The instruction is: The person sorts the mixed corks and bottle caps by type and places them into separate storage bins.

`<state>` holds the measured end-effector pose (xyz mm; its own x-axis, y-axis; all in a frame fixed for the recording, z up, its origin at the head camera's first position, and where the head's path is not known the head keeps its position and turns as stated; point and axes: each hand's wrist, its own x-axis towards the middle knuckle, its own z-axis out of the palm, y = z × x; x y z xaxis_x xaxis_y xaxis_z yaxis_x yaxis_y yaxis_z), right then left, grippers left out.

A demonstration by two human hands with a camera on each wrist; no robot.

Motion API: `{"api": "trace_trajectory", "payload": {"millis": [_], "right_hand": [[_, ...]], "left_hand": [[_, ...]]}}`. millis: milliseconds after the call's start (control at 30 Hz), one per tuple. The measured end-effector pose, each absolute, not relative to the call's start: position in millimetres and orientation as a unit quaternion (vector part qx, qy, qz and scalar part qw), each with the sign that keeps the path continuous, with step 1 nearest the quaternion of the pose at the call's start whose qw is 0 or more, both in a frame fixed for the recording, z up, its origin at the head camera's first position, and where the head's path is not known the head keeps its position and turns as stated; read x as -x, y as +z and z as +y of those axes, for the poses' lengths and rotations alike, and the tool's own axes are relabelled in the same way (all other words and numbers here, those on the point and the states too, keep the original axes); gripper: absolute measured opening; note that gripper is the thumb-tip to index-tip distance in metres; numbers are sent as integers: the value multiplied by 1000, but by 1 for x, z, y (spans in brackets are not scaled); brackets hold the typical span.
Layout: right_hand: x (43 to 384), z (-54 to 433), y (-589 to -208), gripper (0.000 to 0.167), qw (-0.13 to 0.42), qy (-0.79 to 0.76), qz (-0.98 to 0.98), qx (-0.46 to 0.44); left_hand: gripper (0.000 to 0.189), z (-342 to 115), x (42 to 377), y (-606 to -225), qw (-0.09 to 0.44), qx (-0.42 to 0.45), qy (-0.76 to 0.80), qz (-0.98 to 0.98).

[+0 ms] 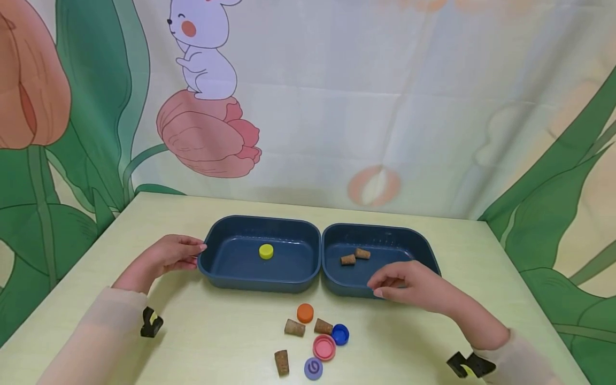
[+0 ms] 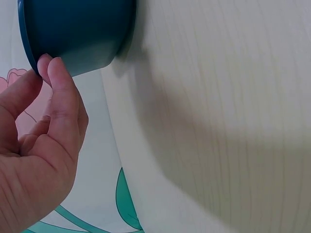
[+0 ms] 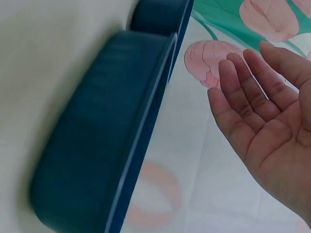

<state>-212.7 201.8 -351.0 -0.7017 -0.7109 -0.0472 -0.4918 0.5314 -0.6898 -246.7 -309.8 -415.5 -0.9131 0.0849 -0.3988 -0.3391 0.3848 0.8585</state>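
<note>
My left hand (image 1: pixel 168 255) pinches the left rim of a dark blue tray (image 1: pixel 260 285); the left wrist view shows thumb and fingertips at the tray's edge (image 2: pixel 82 34). Inside that tray lies a yellow bottle cap (image 1: pixel 266 251). Over the near rim of a second blue tray (image 1: pixel 380 230) hovers my right hand (image 1: pixel 414 286), holding nothing. Its fingers are loosely bent and apart from the tray wall (image 3: pixel 102 131) in the right wrist view. Two corks, one nearer (image 1: pixel 348 260) and one behind (image 1: pixel 363 253), lie in this right tray.
In front of the trays lie an orange cap (image 1: pixel 305 313), a blue cap (image 1: pixel 340 335), a pink cap (image 1: pixel 324 347) and a purple cap (image 1: pixel 313 368). Three corks (image 1: pixel 294 328) lie among them on the pale table (image 1: pixel 216 337). A printed curtain (image 1: pixel 308 107) hangs behind.
</note>
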Motion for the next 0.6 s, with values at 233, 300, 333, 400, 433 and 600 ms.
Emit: {"api": "trace_trajectory", "payload": {"millis": [233, 300, 333, 400, 433, 600], "right_hand": [[202, 191, -365, 21, 187, -350, 845, 358], [200, 188, -369, 22, 191, -350, 844, 359], [199, 187, -372, 22, 193, -349, 843, 359], [198, 184, -378, 22, 195, -341, 845, 362], [198, 182, -381, 23, 198, -337, 845, 364], [198, 177, -394, 27, 207, -315, 848, 373]], "left_hand": [[54, -311, 248, -417, 196, 84, 543, 812], [54, -311, 248, -417, 196, 84, 544, 812], [54, -312, 248, -418, 196, 84, 544, 812], [54, -312, 248, -418, 196, 84, 544, 812], [54, -312, 248, -418, 196, 83, 544, 812], [54, -311, 248, -418, 196, 84, 542, 813]]}}
